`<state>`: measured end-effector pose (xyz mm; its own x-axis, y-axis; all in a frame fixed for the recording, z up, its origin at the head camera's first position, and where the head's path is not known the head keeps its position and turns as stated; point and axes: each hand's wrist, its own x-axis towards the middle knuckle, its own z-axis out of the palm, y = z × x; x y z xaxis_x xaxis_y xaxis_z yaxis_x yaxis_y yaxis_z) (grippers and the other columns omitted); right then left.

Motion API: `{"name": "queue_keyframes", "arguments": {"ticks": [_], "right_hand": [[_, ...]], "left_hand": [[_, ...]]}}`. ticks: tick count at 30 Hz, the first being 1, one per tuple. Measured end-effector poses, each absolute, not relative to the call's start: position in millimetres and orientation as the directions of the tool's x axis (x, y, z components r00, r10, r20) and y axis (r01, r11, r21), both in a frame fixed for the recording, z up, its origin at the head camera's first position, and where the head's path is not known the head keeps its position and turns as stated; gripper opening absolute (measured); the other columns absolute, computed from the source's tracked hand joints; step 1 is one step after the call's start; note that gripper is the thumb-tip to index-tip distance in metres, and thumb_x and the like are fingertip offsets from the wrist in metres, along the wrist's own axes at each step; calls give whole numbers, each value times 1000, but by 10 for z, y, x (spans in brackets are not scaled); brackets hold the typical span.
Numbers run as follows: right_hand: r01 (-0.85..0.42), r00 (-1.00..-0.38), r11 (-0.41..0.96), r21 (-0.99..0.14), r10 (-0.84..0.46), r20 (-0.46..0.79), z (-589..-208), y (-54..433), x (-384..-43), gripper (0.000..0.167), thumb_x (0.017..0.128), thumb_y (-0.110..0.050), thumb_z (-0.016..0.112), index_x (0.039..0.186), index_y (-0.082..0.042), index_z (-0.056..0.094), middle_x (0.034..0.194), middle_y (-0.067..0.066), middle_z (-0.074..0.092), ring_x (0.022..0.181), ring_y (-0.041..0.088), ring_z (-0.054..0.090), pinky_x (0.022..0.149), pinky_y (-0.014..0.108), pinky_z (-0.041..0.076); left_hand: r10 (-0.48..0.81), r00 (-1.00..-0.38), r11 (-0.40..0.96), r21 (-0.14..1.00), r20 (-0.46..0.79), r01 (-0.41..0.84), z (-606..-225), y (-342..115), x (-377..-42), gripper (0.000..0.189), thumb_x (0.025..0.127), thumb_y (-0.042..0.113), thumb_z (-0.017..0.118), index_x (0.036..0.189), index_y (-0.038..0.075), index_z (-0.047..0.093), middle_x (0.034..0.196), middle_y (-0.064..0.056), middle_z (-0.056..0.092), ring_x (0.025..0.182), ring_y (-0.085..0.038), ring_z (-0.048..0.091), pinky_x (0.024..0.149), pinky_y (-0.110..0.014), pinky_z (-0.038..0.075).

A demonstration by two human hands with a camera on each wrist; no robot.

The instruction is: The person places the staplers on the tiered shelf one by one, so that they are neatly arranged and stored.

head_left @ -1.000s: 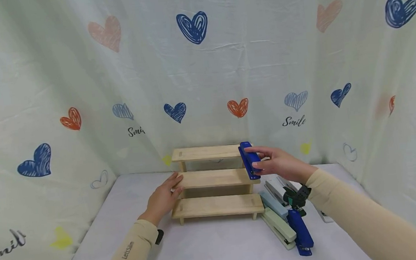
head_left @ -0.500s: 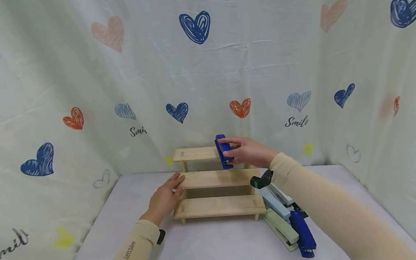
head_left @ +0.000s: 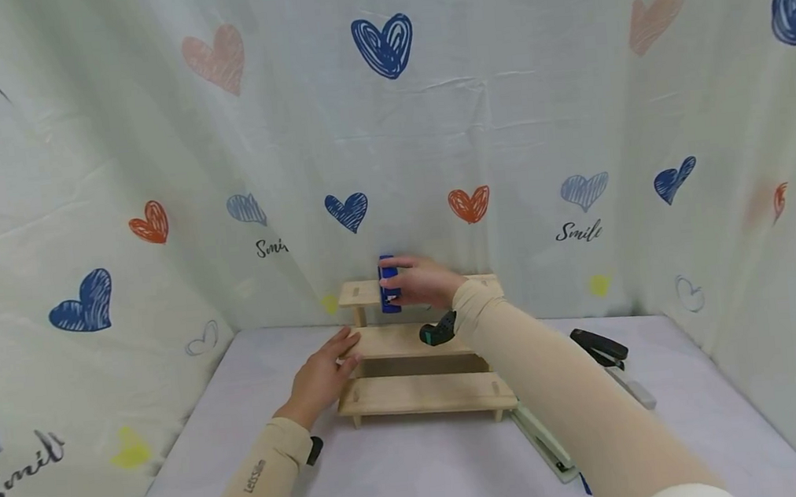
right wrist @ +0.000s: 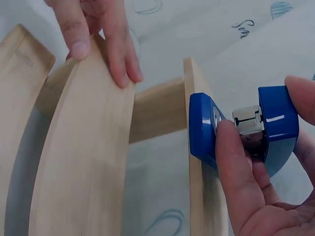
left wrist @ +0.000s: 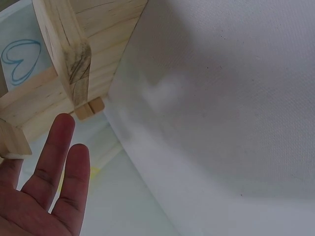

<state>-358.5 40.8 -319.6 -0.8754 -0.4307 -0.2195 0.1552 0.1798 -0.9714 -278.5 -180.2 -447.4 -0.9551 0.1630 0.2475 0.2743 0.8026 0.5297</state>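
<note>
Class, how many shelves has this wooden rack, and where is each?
3: the top shelf, at the back; the middle shelf, touched by the left hand; the bottom shelf, in front. None seems hidden.

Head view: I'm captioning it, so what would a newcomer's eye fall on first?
Probably the blue stapler, held in the right hand at the top tier of the wooden rack. Behind it, colorful hearts dot the pale curtain. The left hand touches the middle tier's left end.
</note>
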Motion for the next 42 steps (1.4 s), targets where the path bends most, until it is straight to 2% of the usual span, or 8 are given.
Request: {"name": "queue_keyframes", "arguments": {"ticks": [5, 13, 19, 25, 42], "right_hand": [[173, -898, 149, -974, -382, -218, -3226, 228, -3603, 52, 100, -10, 62, 150, -10, 47, 146, 19, 45, 127, 35, 52, 98, 45, 49], [154, -927, 159, -975, -319, -198, -3249, 114, -3561, 51, 99, -10, 64, 148, -8, 49, 143, 19, 48, 123, 32, 55, 91, 38, 53], [154, -925, 179, -972, -319, -205, -3242, 106, -3525, 52, 98, -9, 65, 147, -9, 51, 140, 19, 50, 120, 32, 58, 93, 39, 52], [134, -927, 130, -982, -334, -170, -3290, 104, -3515, 50, 98, -5, 64, 147, -7, 50, 142, 20, 48, 122, 34, 58, 95, 40, 51], [129, -931, 107, -986, -329, -157, -3315, 112, -3486, 48, 99, -4, 62, 146, -6, 51, 142, 22, 47, 122, 36, 57, 98, 43, 48]], "left_hand": [[174, -946, 792, 532, 274, 299, -4484, -1801, -2794, 47, 100, 30, 63, 144, 14, 57, 155, -1, 42, 95, -22, 69, 77, -45, 53], [171, -948, 793, 533, 269, 295, -4469, -1782, -2791, 47, 99, 30, 64, 143, 15, 57, 155, 0, 42, 96, -22, 68, 78, -46, 53], [164, -951, 802, 526, 263, 284, -4468, -1800, -2777, 47, 100, 29, 64, 144, 14, 57, 155, -2, 42, 97, -22, 68, 78, -46, 53], [161, -952, 800, 530, 262, 281, -4469, -1812, -2775, 47, 100, 28, 64, 144, 13, 56, 155, -4, 42, 97, -24, 68, 80, -47, 53], [158, -955, 795, 541, 250, 273, -4446, -1790, -2737, 48, 100, 30, 64, 144, 13, 56, 155, -2, 41, 103, -26, 66, 84, -49, 52]]}}
